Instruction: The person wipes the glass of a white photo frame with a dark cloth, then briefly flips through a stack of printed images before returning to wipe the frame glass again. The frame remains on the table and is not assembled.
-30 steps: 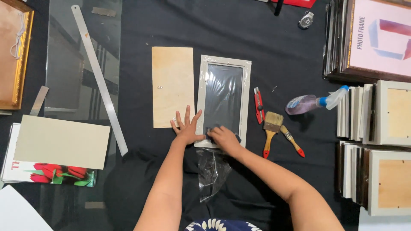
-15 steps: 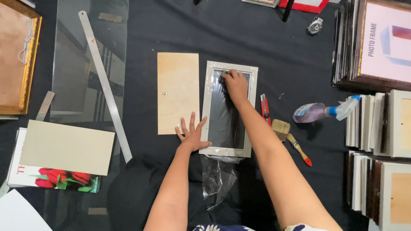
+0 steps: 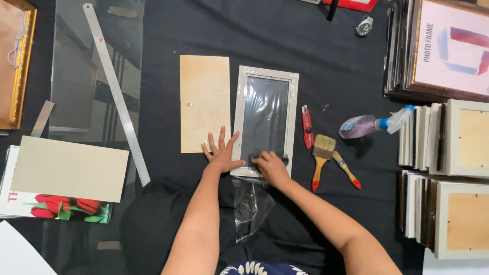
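A pale grey picture frame (image 3: 293,102) lies face up on the black cloth, its glass partly under clear plastic film. My left hand (image 3: 222,154) rests flat, fingers spread, on the frame's lower left corner and the edge of a plywood backing board (image 3: 205,102). My right hand (image 3: 271,166) presses on the glass at the frame's bottom edge, fingers curled over a small dark wad. Loose clear plastic film (image 3: 250,203) trails from under the frame toward me.
Right of the frame lie a red utility knife (image 3: 306,120), two paintbrushes (image 3: 322,155) and a spray bottle (image 3: 368,124). Stacked frames (image 3: 448,137) line the right side. A glass sheet (image 3: 86,66), metal ruler (image 3: 114,91), cardboard (image 3: 69,168) and gold frame (image 3: 15,61) are at left.
My right hand slid from the frame's bottom up to its top and is back at the bottom edge now. My left hand stayed on the lower left corner.
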